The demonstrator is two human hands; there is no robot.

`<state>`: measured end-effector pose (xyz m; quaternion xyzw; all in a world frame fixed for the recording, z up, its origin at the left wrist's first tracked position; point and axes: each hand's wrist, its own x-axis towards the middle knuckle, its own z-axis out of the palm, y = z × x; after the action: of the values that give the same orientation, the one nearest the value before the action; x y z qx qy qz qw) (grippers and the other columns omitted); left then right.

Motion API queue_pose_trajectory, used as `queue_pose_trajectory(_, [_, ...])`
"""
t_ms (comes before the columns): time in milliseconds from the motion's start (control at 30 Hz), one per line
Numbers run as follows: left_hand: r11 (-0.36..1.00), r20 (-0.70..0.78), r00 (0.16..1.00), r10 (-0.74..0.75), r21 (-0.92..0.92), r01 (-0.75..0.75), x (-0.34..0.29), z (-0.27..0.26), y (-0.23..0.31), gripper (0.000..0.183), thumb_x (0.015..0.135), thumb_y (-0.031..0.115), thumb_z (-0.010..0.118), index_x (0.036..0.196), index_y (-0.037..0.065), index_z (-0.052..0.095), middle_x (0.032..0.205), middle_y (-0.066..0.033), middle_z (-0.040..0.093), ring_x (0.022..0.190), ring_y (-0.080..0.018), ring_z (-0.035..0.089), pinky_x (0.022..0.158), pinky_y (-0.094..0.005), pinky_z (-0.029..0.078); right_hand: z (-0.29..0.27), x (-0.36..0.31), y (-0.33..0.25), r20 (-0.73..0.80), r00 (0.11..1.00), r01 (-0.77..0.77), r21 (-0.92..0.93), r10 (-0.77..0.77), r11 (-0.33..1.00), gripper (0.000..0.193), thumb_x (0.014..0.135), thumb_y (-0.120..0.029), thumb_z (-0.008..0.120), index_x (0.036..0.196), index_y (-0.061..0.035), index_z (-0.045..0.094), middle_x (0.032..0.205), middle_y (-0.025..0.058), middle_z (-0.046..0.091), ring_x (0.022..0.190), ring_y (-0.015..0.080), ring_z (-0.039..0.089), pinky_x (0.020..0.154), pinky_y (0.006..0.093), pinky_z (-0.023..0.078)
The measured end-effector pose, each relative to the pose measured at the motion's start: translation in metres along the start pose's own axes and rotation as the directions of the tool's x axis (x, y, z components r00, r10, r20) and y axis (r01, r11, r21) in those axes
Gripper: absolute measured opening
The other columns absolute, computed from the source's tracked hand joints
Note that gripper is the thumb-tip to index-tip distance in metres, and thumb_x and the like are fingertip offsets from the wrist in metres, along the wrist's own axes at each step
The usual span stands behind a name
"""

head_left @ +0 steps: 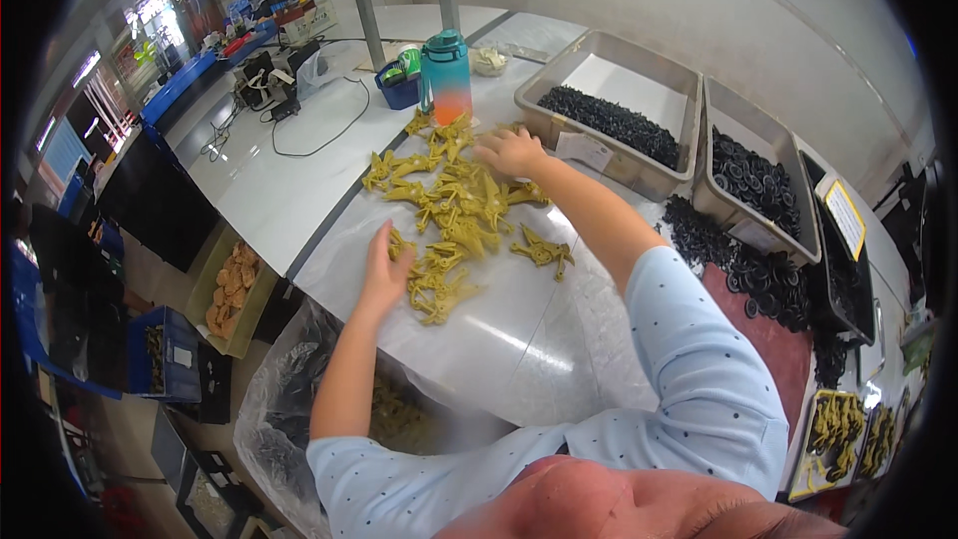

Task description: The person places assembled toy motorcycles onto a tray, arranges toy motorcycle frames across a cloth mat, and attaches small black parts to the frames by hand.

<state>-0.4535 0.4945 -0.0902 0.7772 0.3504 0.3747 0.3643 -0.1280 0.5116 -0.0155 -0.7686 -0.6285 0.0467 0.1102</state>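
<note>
A heap of olive-yellow moulded plastic parts [464, 205] lies spread on the white table in front of me. My left hand [386, 269] is at the heap's near left edge, fingers stretched out and touching parts there. Reaching across to the far right side of the heap, my right hand [511, 152] lies with its fingers outstretched over the parts. Neither hand shows anything gripped. One small cluster of the same parts [544, 252] sits apart at the right. Undersides of both hands are hidden.
Behind the heap stands a teal-and-orange bottle [446, 80], beside a small blue bin [399, 90]. Grey trays [689, 155] of black parts line the right, with loose black rings [773, 284] nearby. Below the table edge hangs a clear plastic bag [284, 384]. Metal posts [364, 5] rise behind.
</note>
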Motion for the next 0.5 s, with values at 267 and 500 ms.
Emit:
queue_pose_trajectory(267, [0.825,0.387,0.921,0.055,0.501,-0.260,-0.075,0.026,0.087,0.126,0.049,0.045,0.086,0.148,0.013,0.015,0.148,-0.0287,0.005,0.133,-0.0538,0.009,0.108,-0.0587,0.016,0.005,-0.090,0.010,-0.053,0.986,0.163,0.078,-0.159,0.984,0.057,0.091,-0.062,0.030,0.129,-0.0264,0.054,0.137,0.0099,0.045,0.123,0.0404,0.037,0.100,0.0529,0.033])
queue_pose_trajectory(500, [0.815,0.380,0.902,0.207,0.443,-0.374,-0.108,0.063,0.106,0.118,0.053,0.050,0.082,0.147,0.012,0.021,0.147,-0.0300,0.005,0.131,-0.0579,0.004,0.103,-0.0681,0.014,0.000,-0.184,-0.001,0.018,0.986,0.162,0.101,-0.165,0.982,0.051,0.093,-0.052,0.038,0.133,-0.0222,0.048,0.145,0.0118,0.032,0.130,0.0440,0.028,0.105,0.0558,0.026])
